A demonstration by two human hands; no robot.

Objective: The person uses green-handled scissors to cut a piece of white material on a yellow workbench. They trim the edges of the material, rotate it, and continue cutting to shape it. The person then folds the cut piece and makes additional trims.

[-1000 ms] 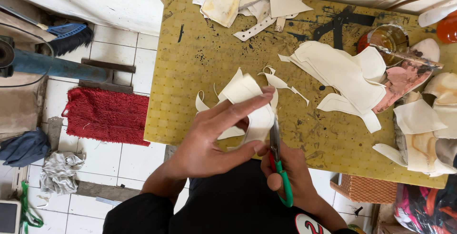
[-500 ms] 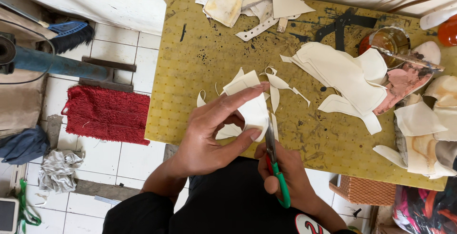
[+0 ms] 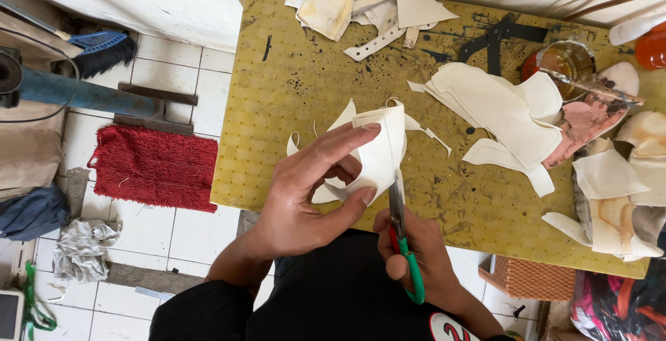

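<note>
Item: white cut piece (image 3: 378, 150), curved, thin sheet material, held above the near edge of the counter (image 3: 277, 119)
Position: pinched in the left hand (image 3: 312, 195), thumb under its lower edge, forefinger along the top; the piece curls round the fingers
Tool: scissors (image 3: 402, 244) with green and red handles, gripped in the right hand (image 3: 416, 265); blades point up and meet the piece's right edge
Progress, as judged: trimming is under way; the blades sit at the lower part of the edge, so most of that side appears uncut. Thin white offcuts (image 3: 433, 133) lying on the counter just beside the piece suggest some trimming is done
Nearby, right: stack of like white pieces (image 3: 492, 112), flat on the counter; whether trimmed or waiting, cannot tell
Far right: stained cream pieces (image 3: 617, 195), a glass jar (image 3: 565, 60)
Far edge: heap of white scraps and strips (image 3: 368, 1)
Floor, left: red mat (image 3: 156, 167), brush (image 3: 104, 49), grey rag (image 3: 83, 247)
</note>
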